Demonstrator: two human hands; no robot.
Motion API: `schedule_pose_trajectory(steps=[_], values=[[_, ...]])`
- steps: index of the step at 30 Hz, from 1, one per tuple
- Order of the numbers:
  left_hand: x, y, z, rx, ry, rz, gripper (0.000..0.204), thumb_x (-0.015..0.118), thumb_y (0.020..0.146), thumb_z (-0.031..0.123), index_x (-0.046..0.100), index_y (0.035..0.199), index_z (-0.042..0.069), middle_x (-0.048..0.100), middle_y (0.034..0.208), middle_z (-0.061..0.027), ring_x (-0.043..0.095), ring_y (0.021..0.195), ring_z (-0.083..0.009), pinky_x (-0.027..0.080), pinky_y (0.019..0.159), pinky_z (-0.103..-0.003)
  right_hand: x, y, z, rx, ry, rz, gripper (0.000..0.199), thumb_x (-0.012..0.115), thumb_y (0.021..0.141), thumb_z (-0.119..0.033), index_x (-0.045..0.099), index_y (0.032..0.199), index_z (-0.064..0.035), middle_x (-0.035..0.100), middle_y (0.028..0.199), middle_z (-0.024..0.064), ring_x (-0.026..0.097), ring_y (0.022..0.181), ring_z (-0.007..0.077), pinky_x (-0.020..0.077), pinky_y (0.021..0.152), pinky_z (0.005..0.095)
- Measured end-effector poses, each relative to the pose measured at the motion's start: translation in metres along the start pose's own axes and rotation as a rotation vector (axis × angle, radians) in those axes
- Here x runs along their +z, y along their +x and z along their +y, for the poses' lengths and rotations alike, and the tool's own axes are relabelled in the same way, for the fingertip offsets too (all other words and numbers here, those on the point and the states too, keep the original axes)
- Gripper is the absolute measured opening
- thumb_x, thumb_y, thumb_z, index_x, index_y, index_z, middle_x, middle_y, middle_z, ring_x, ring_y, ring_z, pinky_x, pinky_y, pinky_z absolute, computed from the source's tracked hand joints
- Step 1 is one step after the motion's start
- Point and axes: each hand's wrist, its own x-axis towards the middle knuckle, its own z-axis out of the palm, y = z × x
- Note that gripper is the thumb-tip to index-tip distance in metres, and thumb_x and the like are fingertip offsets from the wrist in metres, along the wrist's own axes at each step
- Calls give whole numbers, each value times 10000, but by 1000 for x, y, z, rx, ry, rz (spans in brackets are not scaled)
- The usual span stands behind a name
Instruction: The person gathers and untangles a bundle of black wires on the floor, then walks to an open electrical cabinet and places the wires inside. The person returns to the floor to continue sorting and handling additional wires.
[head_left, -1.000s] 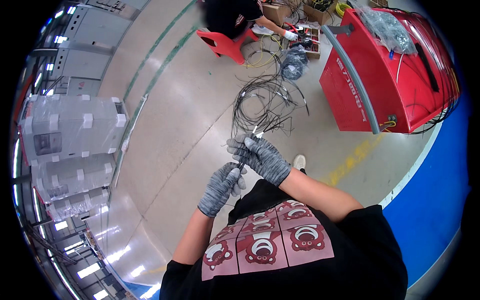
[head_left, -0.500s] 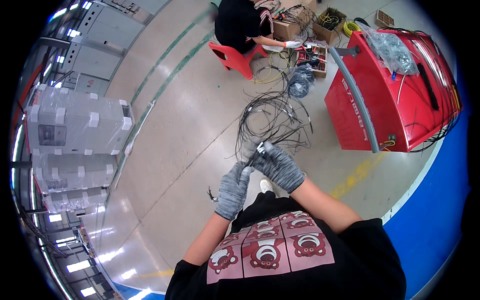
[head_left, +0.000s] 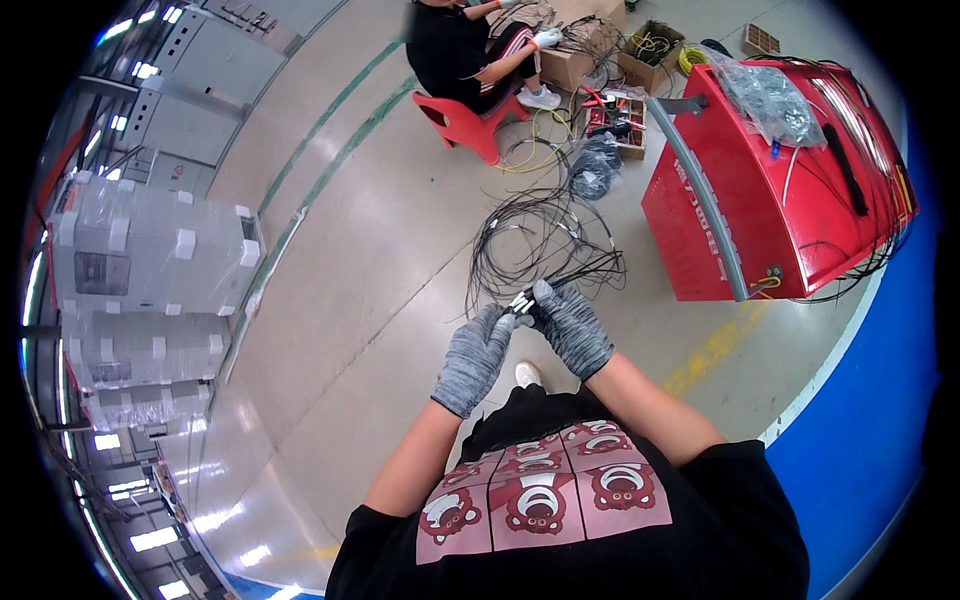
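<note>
The left hand (head_left: 472, 362) is closed, its thumb and fingertips pinching the near end of some black wires (head_left: 484, 262). Just beside it, the right hand (head_left: 572, 330) grips the same bundle, thumb on top, and white pieces (head_left: 521, 302) show between the two. Beyond both hands, the wires spread into a loose coil on the floor.

Half a second ago the right hand was blurred; now it is sharp, with the white pieces more plainly in view. The dark ends that hung below the left hand no longer show there; whether they are hidden, I cannot tell. I judge the bundle is now steadier and its marked part easier to handle.

Farther beyond the hands, past a bag (head_left: 595, 172), a co-worker's gloved hand (head_left: 547, 38) has moved from the parts box to near a carton (head_left: 568, 70). A red cart (head_left: 690, 235) stands to the right.
</note>
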Motion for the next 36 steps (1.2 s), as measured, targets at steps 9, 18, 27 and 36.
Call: schedule_pose_trajectory(steps=[9,18,27,36], values=[[0,-11,3,-75,-420,-291,272,490,928,291,590,928,38,430,622,51,360,531,-43,301,476,-203,-19,-9,-1,20,-314,-22,377,496,913,-388,593,772,-53,579,656,17,512,553,94,414,512,214],[-2,-18,12,-133,-567,-291,275,492,929,295,595,911,41,452,624,38,358,516,-42,294,472,-199,-17,-9,2,121,-43,-155,437,495,900,-439,609,785,-33,589,656,43,536,569,108,440,545,224],[0,-33,2,-95,-203,-273,275,470,931,274,581,917,23,479,602,-2,402,514,-78,351,499,-235,-9,-39,-7,219,-503,-141,259,574,882,-300,604,848,-45,570,704,-17,473,568,54,399,524,196],[24,-27,-16,29,-256,-62,287,448,929,190,549,1109,-10,611,768,-91,565,695,-158,460,668,-279,8,-48,32,102,-45,-148,318,502,926,-296,558,1122,-52,550,892,-40,447,723,66,395,667,197]])
